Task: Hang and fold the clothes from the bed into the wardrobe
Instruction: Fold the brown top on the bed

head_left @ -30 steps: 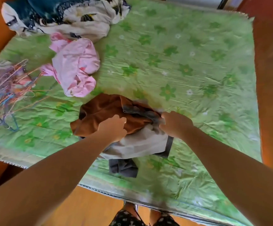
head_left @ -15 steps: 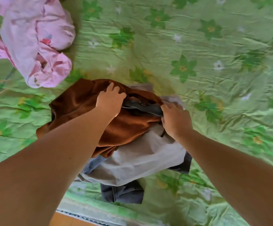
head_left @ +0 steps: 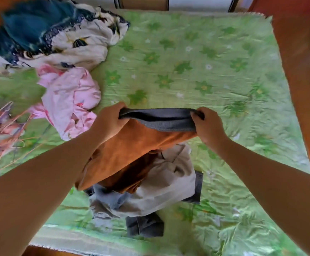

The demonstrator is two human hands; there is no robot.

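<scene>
A person is lifting a brown garment (head_left: 132, 150) by its grey ribbed band (head_left: 161, 120), which is stretching taut between the left hand (head_left: 108, 121) and the right hand (head_left: 208, 126), each clenching one end of it. Half a second earlier both hands were digging into the pile with the band bunched between them; now the band is pulling taut and the brown cloth is hanging down onto a beige garment (head_left: 169, 182) and a dark grey piece (head_left: 145, 226) lying on the green floral bed (head_left: 206, 71). That suggests one item is being singled out for folding or hanging. A pink garment (head_left: 71, 100), tangled hangers (head_left: 0, 130) and a teal-and-cream heap (head_left: 48, 37) are waiting to the left.
</scene>
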